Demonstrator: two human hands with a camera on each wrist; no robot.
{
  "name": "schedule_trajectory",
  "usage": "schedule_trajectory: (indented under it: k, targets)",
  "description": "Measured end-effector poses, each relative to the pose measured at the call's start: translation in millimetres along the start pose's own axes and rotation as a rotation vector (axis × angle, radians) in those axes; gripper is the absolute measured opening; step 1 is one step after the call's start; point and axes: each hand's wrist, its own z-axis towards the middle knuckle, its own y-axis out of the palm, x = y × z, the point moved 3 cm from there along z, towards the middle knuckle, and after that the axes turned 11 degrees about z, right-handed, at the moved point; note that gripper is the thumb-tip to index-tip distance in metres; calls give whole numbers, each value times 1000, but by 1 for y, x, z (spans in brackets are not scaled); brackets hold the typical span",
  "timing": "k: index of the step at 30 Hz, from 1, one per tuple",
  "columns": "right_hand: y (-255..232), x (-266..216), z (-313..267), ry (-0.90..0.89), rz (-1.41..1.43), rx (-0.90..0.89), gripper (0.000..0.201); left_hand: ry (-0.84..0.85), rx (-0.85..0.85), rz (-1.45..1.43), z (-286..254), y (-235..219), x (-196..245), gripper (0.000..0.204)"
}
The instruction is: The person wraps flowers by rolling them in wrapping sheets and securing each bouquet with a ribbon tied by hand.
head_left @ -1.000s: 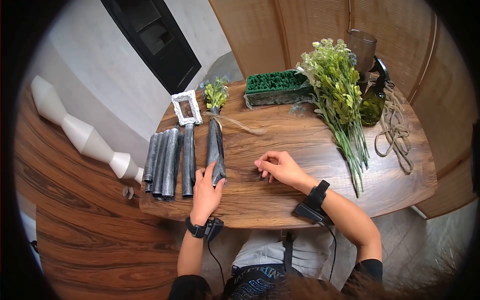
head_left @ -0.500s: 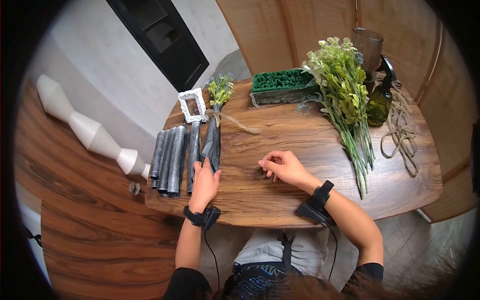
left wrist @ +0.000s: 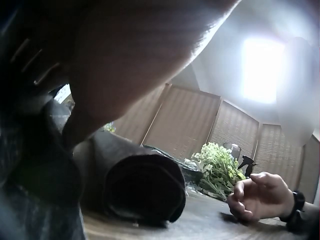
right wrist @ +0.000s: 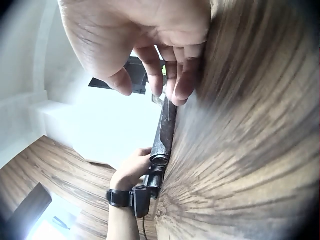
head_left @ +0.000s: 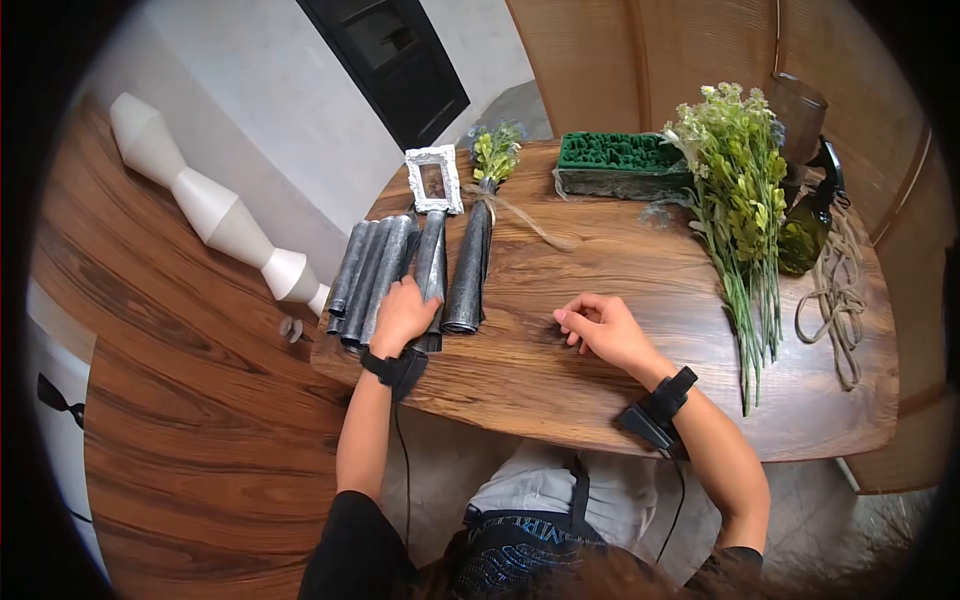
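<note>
My left hand (head_left: 405, 312) has its fingers and thumb around the lower part of a dark grey rolled paper sheet (head_left: 431, 250) on the table; a white ornate frame (head_left: 433, 180) sits at its far end. Right of it lies a small bouquet (head_left: 494, 155) in a dark paper wrap (head_left: 468, 280), tied with twine (head_left: 530, 228). In the left wrist view this wrap's dark open end (left wrist: 145, 190) faces the camera. More paper rolls (head_left: 372, 275) lie left of the hand. My right hand (head_left: 603, 330) rests over the table, fingers loosely curled, holding nothing.
Green floral foam (head_left: 620, 155) in a wrapped block stands at the back. A large bunch of flowers (head_left: 738, 190) lies on the right, beside a green spray bottle (head_left: 803, 235), a brown glass (head_left: 798, 115) and coiled rope (head_left: 840, 310). The table edge (head_left: 520, 428) is near the body.
My left hand has left the end of the bouquet's wrap and moved left onto the neighbouring paper roll. My right hand keeps its pose. The head view has turned left.
</note>
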Motion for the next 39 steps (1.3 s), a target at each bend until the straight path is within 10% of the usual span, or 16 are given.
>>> schedule_trajectory:
  k: [10, 16, 22, 33, 39]
  targets:
    - [3, -9, -5, -14, -99, -22, 29, 110, 327, -636, -60, -40, -6, 52]
    - [13, -17, -11, -1, 138, -98, 36, 378, -241, -1140, -91, -37, 81, 70]
    - [-2, -21, -3, -337, 255, 69, 40, 674, -268, -872, -57, -25, 139, 68]
    - [-14, -8, -1, -95, 100, 153, 22, 371, -738, -1638, 1, 35, 149, 37]
    - [-9, -10, -3, -170, 56, 261, 22, 435, -632, -1536, -18, 20, 160, 40]
